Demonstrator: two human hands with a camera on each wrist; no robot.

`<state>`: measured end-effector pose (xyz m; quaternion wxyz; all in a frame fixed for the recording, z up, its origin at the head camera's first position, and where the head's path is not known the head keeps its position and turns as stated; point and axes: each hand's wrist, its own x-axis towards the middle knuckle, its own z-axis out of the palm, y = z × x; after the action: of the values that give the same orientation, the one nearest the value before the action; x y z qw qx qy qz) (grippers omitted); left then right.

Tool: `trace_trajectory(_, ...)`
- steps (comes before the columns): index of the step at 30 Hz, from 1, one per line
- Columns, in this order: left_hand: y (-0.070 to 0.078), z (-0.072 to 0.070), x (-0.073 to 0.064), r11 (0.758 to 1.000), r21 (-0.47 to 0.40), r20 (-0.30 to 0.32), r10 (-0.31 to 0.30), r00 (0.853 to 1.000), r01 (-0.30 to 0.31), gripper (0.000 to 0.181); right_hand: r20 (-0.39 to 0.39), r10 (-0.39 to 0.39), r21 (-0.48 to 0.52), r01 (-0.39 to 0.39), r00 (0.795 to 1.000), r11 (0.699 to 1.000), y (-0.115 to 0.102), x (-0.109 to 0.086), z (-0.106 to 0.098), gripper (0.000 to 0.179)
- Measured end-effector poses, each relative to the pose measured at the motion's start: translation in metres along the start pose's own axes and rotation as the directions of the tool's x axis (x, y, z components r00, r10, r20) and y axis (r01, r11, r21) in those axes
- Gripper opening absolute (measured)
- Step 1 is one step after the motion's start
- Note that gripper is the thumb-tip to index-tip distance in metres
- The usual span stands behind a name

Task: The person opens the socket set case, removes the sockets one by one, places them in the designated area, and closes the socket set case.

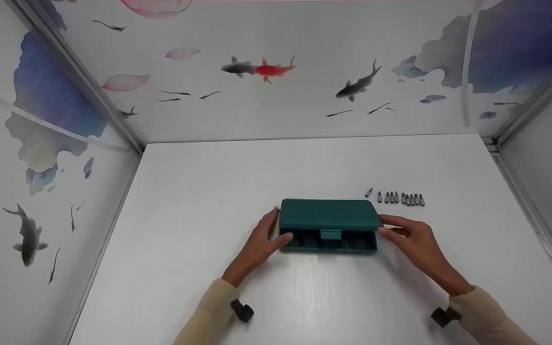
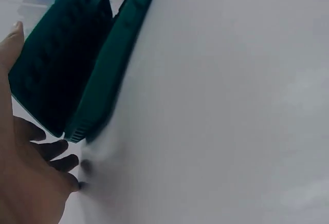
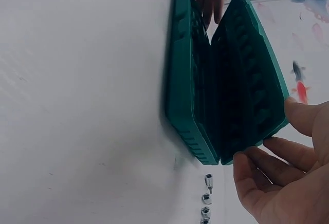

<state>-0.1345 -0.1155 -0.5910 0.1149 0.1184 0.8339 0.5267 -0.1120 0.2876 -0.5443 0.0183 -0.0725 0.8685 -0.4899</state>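
Observation:
A green plastic tool case [image 1: 329, 214] lies on the table, its lid partly raised and a latch tab [image 1: 331, 234] at the lid's front. My right hand [image 1: 412, 239] holds the lid at its right end, thumb on the edge and fingers along the side. At the left end is my left hand [image 1: 259, 239], thumb by the front corner and fingers loosely spread beside the hinge side. The left wrist view shows that thumb touching the lid's edge [image 2: 36, 108]. Moulded recesses line the lid's inside [image 3: 247, 75]; the base's contents are mostly in shadow.
Several small metal bit sockets [image 1: 412, 199] stand in a row behind the case's right end, one tilted bit socket [image 1: 369, 192] at the row's left. The white table [image 1: 199, 191] meets a printed back wall [image 1: 304, 110] and side walls with metal edging.

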Motion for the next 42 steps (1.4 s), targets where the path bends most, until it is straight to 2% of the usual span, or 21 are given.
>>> trace_trajectory(8, 0.018, -0.011, 0.004, 0.975, -0.183, 0.039, -0.118, 0.992, 0.123, 0.097, -0.007, -0.015, 0.02, 0.015, 1.0, 1.0, 0.004, -0.004, 0.003, 0.042)
trace_trajectory(14, 0.023, -0.013, 0.004, 0.972, -0.179, 0.03, -0.147, 0.989, 0.15, 0.092, -0.014, -0.021, 0.056, 0.022, 1.0, 0.998, 0.008, -0.002, 0.01, 0.042)
trace_trajectory(22, 0.017, -0.016, 0.011, 0.978, -0.178, 0.03, -0.108, 0.994, 0.112, 0.091, -0.017, -0.014, 0.069, 0.015, 1.0, 0.998, 0.017, 0.005, 0.021, 0.047)
trace_trajectory(31, 0.004, -0.011, 0.018, 0.976, -0.216, -0.01, -0.044, 0.999, 0.041, 0.087, -0.082, -0.052, 0.069, 0.058, 0.995, 0.996, 0.029, 0.008, 0.033, 0.048)
trace_trajectory(37, -0.001, -0.004, 0.02, 0.976, -0.217, -0.05, -0.017, 0.999, 0.006, 0.084, -0.09, 0.003, 0.127, 0.008, 0.996, 0.992, 0.034, 0.007, 0.039, 0.047)
trace_trajectory(42, -0.005, 0.002, 0.022, 0.985, -0.17, -0.069, -0.02, 0.997, 0.008, 0.082, -0.085, 0.02, 0.094, -0.012, 0.996, 0.996, 0.037, 0.007, 0.04, 0.049)
